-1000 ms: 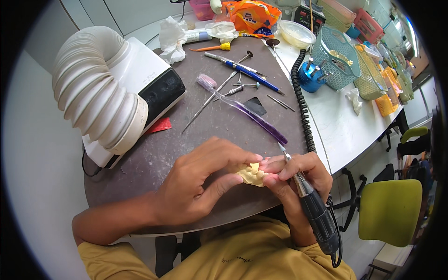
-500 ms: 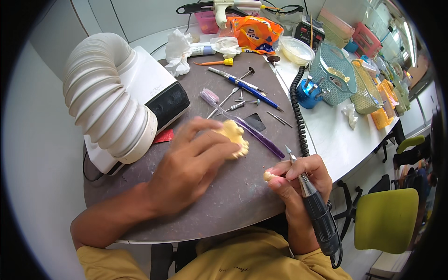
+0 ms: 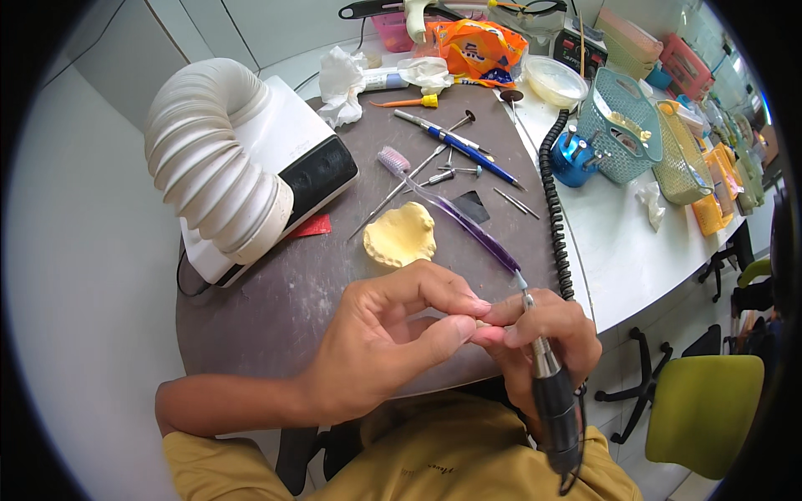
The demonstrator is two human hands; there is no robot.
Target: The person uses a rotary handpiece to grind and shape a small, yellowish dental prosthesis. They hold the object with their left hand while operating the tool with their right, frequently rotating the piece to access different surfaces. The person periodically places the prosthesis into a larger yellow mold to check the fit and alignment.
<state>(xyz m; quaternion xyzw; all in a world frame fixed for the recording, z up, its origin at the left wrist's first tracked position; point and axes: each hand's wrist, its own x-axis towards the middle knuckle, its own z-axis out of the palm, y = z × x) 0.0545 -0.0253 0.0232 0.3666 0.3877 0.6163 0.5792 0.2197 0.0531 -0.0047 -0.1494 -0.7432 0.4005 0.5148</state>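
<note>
From here I see the small pale piece (image 3: 482, 324) up at the fingertips, mostly hidden where both grips meet. My right grip (image 3: 545, 327) is wrapped around the handpiece (image 3: 552, 388), tip pointing away from me, its thumb and forefinger at the piece. My left grip (image 3: 386, 336) has returned to the piece after letting go of the cream cast (image 3: 401, 236); whether it pinches or only touches, I cannot tell. The cast now rests on the table (image 3: 251, 338), beside the purple toothbrush (image 3: 469, 222), leaving me, I judge, attending to the piece alone.
</note>
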